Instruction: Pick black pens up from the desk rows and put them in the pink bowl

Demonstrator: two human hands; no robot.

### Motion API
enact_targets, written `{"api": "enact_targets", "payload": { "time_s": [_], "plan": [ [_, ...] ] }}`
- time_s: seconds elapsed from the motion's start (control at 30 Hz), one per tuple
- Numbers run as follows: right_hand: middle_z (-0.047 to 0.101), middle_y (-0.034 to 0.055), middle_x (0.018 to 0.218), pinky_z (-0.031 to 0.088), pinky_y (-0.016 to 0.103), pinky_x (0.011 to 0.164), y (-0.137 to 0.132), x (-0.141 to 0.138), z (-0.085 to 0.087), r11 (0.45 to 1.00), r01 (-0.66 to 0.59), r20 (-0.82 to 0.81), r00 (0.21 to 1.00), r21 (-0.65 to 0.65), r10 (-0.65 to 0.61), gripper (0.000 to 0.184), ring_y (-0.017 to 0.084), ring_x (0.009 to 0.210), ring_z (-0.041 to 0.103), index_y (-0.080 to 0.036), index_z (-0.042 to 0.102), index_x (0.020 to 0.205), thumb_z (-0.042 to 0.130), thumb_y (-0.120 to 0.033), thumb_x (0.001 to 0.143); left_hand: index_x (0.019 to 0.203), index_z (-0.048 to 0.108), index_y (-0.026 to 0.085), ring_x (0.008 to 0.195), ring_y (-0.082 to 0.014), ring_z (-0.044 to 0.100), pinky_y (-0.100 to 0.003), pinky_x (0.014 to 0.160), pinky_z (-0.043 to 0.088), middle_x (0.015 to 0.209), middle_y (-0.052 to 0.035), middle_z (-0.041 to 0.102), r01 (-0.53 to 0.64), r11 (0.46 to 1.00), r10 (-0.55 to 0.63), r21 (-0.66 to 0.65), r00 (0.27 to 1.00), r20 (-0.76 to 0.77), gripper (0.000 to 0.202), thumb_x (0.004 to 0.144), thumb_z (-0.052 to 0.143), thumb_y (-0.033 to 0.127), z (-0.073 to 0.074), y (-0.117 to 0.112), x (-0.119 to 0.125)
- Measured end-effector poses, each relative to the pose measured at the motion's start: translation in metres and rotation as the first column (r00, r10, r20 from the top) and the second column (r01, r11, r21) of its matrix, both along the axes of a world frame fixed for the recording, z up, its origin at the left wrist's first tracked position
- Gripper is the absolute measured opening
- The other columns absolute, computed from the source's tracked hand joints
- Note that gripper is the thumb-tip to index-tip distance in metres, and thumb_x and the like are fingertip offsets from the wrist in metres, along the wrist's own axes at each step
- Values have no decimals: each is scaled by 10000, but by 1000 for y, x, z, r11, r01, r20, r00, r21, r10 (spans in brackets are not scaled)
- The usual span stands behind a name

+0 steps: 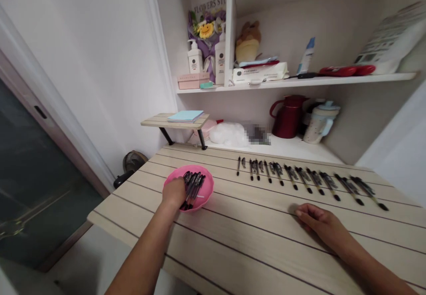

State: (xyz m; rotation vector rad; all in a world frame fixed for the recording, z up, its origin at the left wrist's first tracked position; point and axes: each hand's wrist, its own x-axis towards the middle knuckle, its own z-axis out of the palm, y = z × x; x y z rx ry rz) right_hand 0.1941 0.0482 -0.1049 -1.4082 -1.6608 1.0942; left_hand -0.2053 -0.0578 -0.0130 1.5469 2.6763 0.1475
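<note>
My left hand [173, 191] is sitting in the pink bowl [209, 189] of pens [193, 186], centre-left, grip unclear. My right hand [321, 224] is lying flat and empty on the bench [253, 237], lower right, below the pen row [309, 180].

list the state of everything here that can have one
pink bowl, upright on the table, holds black pens
left hand, inside the pink bowl on the black pens, grip unclear
right hand, open, palm down on the table, empty
row of pens, lying side by side on the table
red jug, upright, lid on
notebook, closed, on the small stand
</note>
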Motion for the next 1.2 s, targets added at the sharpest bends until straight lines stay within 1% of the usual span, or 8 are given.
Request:
{"api": "enact_targets", "payload": {
  "time_s": [0.33, 0.53, 0.63, 0.73, 0.97, 1.03, 1.13, 1.2],
  "plan": [
    [488, -55, 446, 288, 228, 429, 3, -1, 17, 994, -99, -209, 974, -54, 86, 291, 96, 398, 404, -208, 463, 569, 603, -455, 632, 905, 604, 112, 774, -310, 606, -384, 655, 430, 888, -200, 618, 161, 986, -153, 41, 978, -144, 292, 756, 437, 300, 6, 6, 2],
    [562, -7, 494, 354, 265, 501, 47, 78, 22, 958, 231, 160, 953, 170, -258, 200, 157, 483, 525, -206, 529, 623, 493, -383, 709, 1045, 570, 165, 986, -242, 529, -357, 844, 407, 1059, -116, 587, 395, 869, -377, 297, 919, -118, 339, 836, 334, 289, 15, 10, 44],
    [650, 78, 643, 370, 302, 550, 74, 127, 24, 866, 376, 451, 743, 331, -495, 222, 235, 644, 600, -193, 603, 709, 475, -375, 721, 1015, 594, 205, 1012, -212, 514, -335, 906, 384, 1063, -82, 592, 531, 758, -563, 379, 826, -33, 299, 827, 372, 277, 11, 14, 79],
    [672, 173, 789, 382, 329, 581, 94, 156, 22, 833, 413, 583, 595, 368, -553, 290, 293, 770, 615, -148, 637, 805, 474, -378, 733, 984, 605, 221, 946, -196, 540, -317, 855, 419, 999, -71, 607, 623, 672, -707, 401, 700, 98, 278, 820, 383, 244, 2, 19, 121],
    [666, 219, 787, 394, 325, 604, 107, 155, 13, 858, 382, 595, 618, 343, -513, 261, 303, 777, 619, -104, 647, 764, 475, -299, 733, 941, 622, 199, 877, -187, 535, -306, 793, 413, 931, -70, 600, 710, 555, -827, 434, 414, 380, 257, 744, 459, 172, -14, 38, 199],
    [671, 191, 787, 395, 306, 607, 104, 149, 15, 850, 388, 572, 629, 356, -526, 263, 275, 765, 620, -115, 644, 779, 448, -286, 751, 877, 640, 178, 834, -178, 538, -299, 767, 413, 876, -65, 604, 669, 592, -778, 450, 327, 537, 212, 736, 482, 193, -19, 48, 213],
    [673, 109, 751, 399, 271, 591, 85, 127, 21, 849, 375, 474, 709, 373, -522, 267, 214, 694, 608, -156, 627, 796, 416, -319, 774, 856, 631, 146, 750, -166, 540, -290, 691, 423, 787, -59, 602, 477, 768, -548, 427, 144, 824, 210, 735, 520, 278, -32, 67, 233],
    [646, 57, 671, 398, 263, 561, 59, 100, 26, 881, 313, 253, 875, 355, -413, 254, 186, 608, 575, -171, 604, 770, 421, -347, 771, 951, 595, 131, 749, -170, 546, -295, 676, 426, 778, -64, 600, 296, 878, -382, 375, -35, 923, 317, 718, 566, 344, -41, 77, 247]
  ]
}}
